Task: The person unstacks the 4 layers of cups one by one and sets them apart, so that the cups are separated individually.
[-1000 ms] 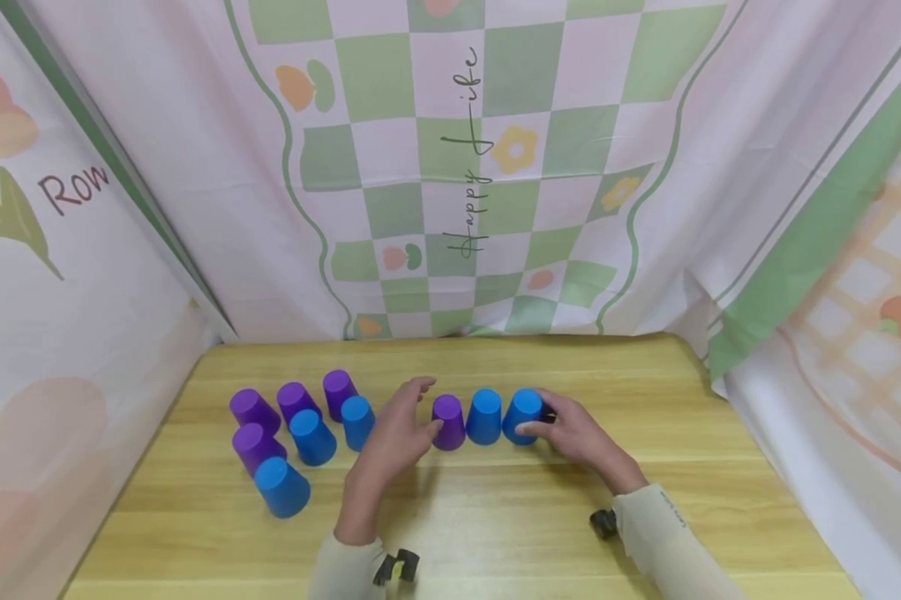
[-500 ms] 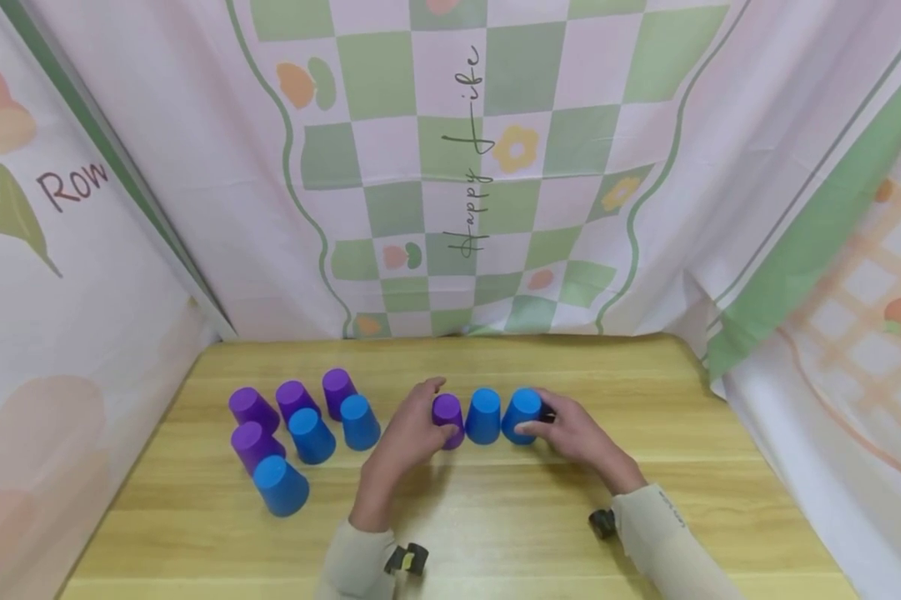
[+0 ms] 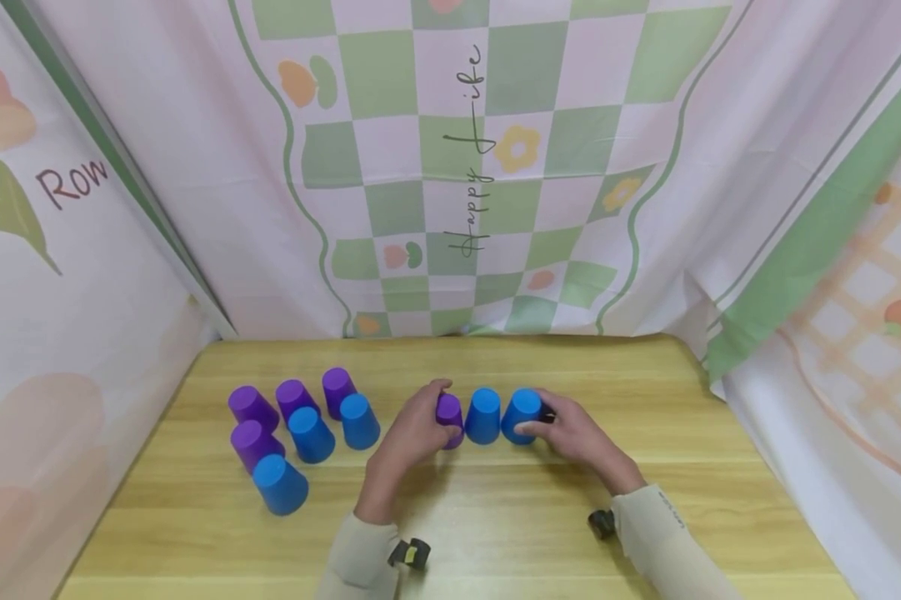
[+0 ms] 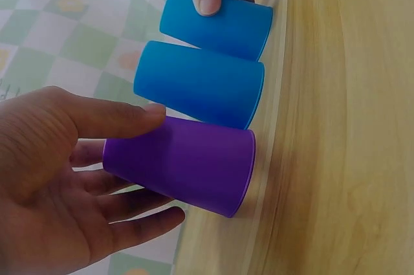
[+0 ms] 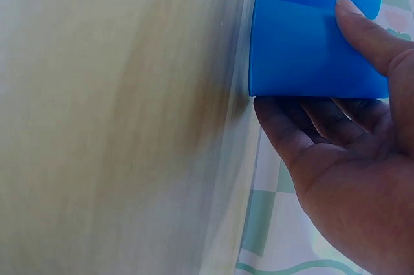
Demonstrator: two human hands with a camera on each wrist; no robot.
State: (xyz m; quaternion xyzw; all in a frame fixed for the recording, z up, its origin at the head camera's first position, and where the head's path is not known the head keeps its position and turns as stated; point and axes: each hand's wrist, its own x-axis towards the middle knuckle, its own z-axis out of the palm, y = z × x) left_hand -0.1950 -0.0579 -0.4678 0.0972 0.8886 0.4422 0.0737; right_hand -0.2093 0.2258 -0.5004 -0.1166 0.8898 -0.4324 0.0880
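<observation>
Three upside-down cups stand in a row on the table. At its left end, my left hand (image 3: 417,427) grips the purple cup (image 4: 191,165), thumb on the near side and fingers round the far side. A blue cup (image 3: 483,417) stands untouched in the middle. My right hand (image 3: 576,429) holds the right-hand blue cup (image 5: 310,52), its thumb (image 5: 365,29) lying on the side and its fingers behind. In the left wrist view, the row's cups stand very close together. Part of the purple cup is hidden by my left hand in the head view.
Left of my left hand stand several more upturned cups, purple ones such as the back purple cup (image 3: 337,392) and blue ones such as the front blue cup (image 3: 281,485). A patterned curtain (image 3: 465,208) hangs behind the wooden table (image 3: 510,533).
My left hand has moved right and taken hold of the purple cup, which has shifted slightly toward the middle blue cup. My right hand stays on its blue cup.
</observation>
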